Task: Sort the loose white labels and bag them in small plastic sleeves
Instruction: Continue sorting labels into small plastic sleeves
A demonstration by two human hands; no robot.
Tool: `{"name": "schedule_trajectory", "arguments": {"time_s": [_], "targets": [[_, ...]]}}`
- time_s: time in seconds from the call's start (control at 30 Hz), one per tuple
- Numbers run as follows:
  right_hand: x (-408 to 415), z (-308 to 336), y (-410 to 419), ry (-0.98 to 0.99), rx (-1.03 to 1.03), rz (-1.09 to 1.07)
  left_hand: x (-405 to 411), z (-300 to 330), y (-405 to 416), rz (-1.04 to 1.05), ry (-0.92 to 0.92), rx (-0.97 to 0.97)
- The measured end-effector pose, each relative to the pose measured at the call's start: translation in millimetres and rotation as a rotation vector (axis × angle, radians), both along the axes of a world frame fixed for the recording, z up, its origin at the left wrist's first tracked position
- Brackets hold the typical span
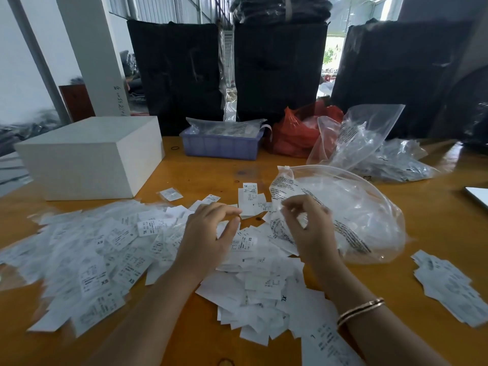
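Observation:
A wide heap of loose white labels printed with sizes such as XS, S and XL covers the wooden table in front of me. My left hand hovers over the middle of the heap, its fingers loosely curved and nothing held in them. My right hand pinches the edge of a small clear plastic sleeve beside a large clear zip bag. A short row of sorted labels lies just beyond my hands. One small filled sleeve lies apart near the white box.
A white box stands at the left. A blue crate of packets, a red plastic bag and more clear bags line the back. Another label stack lies at the right. Black bundles rise behind the table.

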State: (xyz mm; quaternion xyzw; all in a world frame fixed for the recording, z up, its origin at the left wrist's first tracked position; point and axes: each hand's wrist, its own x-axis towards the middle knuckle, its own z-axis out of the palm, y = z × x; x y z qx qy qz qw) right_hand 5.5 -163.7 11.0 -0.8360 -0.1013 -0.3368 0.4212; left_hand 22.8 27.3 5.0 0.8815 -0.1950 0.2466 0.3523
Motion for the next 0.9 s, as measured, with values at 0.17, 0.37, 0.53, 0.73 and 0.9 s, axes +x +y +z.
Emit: {"name": "schedule_trajectory", "arguments": {"time_s": [0.17, 0.37, 0.53, 0.73, 0.9], "targets": [[-5, 0, 17, 0.221, 0.319, 0.369, -3, -1, -3, -0.215, 0.264, -0.1], [-1, -6, 17, 0.286, 0.367, 0.382, 2, -4, -6, -0.224, 0.303, -0.309], [11, -21, 21, 0.416, -0.424, 0.039, 4, -3, -5, -0.149, 0.303, -0.615], [14, -25, 23, 0.465, -0.551, 0.041, -1, -3, -8, -0.16, 0.337, -0.707], [15, -20, 23, 0.504, -0.36, 0.07, -3, -1, -8, -0.161, 0.385, -0.748]]}}
